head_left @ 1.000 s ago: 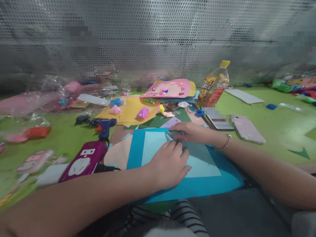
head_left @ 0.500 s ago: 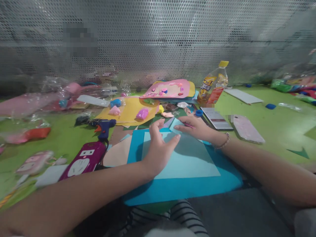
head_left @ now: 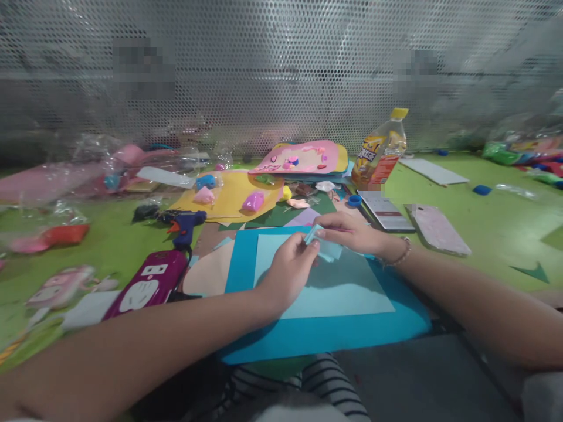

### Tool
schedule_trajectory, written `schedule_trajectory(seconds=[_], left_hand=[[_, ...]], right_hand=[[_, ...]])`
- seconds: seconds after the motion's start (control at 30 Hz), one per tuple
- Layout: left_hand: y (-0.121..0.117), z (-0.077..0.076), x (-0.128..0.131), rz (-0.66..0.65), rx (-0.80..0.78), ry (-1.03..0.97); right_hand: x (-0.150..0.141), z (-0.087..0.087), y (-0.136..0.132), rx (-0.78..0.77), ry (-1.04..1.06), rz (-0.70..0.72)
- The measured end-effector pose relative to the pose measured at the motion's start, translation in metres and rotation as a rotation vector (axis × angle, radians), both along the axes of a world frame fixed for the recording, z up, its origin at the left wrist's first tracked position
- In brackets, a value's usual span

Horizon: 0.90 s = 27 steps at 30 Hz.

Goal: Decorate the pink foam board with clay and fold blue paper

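Observation:
A light blue paper sheet lies on a larger blue card sheet in front of me. My left hand pinches a small light blue paper piece raised just above the sheet's far edge. My right hand grips the same piece from the other side, fingers closed, and a thin pink stick shows by its fingers. A beaded bracelet is on my right wrist.
A blue glue gun and a magenta case lie to the left. Farther back lie yellow paper with clay lumps and a pink craft board. A bottle, a phone and a pink case stand right. Perforated metal wall behind.
Both hands lay flat on the light blue sheet. The left hand then rose, and now both hands pinch the small paper piece, lifted off the sheet.

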<state>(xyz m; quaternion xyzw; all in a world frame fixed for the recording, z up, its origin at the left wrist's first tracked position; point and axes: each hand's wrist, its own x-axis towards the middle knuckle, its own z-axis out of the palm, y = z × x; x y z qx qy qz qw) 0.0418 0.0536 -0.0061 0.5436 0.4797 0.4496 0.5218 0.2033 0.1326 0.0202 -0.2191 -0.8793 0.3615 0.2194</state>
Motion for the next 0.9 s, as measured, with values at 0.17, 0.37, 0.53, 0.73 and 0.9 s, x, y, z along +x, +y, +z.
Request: schedule_trajectory(seconds=[0.17, 0.37, 0.53, 0.73, 0.9], left_hand=[[-0.002, 0.0, 0.001, -0.065, -0.014, -0.016], [-0.006, 0.001, 0.0, -0.086, -0.017, 0.045], [-0.005, 0.0, -0.001, -0.079, 0.008, 0.118], [-0.005, 0.003, -0.001, -0.086, 0.026, 0.136], [-0.005, 0.007, -0.001, -0.07, 0.004, 0.106]], right_hand=[[0.001, 0.0, 0.0, 0.081, 0.004, 0.02], [0.001, -0.001, -0.002, 0.209, 0.046, 0.035], [0.0, -0.002, -0.004, 0.187, 0.014, 0.013], [-0.005, -0.003, -0.009, 0.187, 0.066, -0.004], [-0.006, -0.001, -0.012, 0.232, 0.034, -0.063]])
